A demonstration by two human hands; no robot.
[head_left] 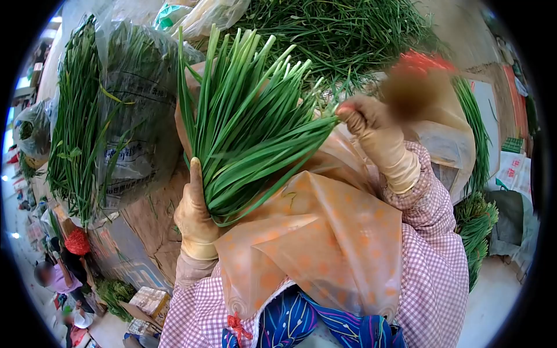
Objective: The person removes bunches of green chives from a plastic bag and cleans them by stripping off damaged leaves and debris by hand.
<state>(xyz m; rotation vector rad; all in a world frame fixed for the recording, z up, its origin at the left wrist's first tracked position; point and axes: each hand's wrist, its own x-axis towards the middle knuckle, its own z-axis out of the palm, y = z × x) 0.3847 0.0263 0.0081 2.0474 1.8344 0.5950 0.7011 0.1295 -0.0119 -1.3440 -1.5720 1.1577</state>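
A fanned bunch of garlic chives (249, 127) lies across my lap, with the pale cut ends pointing up and away from me. My left hand (198, 216), in a cream glove, is wrapped round the bunch near its lower left, thumb on top. On the other side, my right hand (380, 136), gloved too, is closed with its fingertips pinching the ends of several chives that bend to the right. An orange-dotted plastic apron (325, 232) covers my lap beneath the bunch.
A big heap of loose chives (342, 29) lies ahead. Left stands a plastic bag of greens (136, 145) beside a long chive bundle (75, 127). More bundles (473, 232) lie at the right. A blurred brown shape (409, 93) is near my right hand. Far left, people (64, 278) are visible.
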